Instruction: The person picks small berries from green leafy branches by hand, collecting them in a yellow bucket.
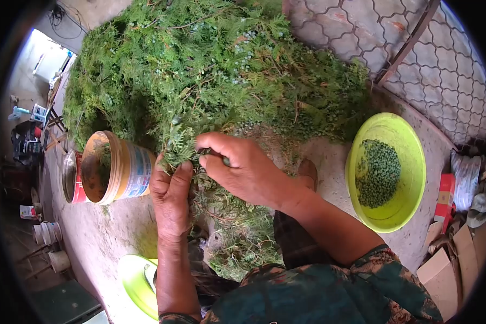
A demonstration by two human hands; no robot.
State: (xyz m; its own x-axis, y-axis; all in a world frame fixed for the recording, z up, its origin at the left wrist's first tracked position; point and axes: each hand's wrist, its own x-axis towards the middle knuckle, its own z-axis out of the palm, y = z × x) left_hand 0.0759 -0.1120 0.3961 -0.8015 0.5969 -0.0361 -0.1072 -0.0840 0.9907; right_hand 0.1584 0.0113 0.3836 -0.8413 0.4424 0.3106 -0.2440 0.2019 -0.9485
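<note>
My left hand [170,189] is closed on a green conifer sprig [175,143], which rises between its thumb and fingers. Close beside it, my right hand [243,167] has its thumb and index finger curled at the sprig's right side, with something small and green in the bent fingers. Behind both hands lies a large heap of green branches [183,65] dotted with pale berries. To the right, a yellow-green basin [416,178] holds a mound of small green berries [379,173]. More cut twigs [243,237] lie on the floor below my hands.
An orange-rimmed bucket [129,170] lies left of my hands, with a red bucket [75,175] beside it. Another bright green basin [132,281] is at the lower left. Cardboard [443,275] and a red box [444,197] lie at the right. A metal frame [405,46] edges patterned paving.
</note>
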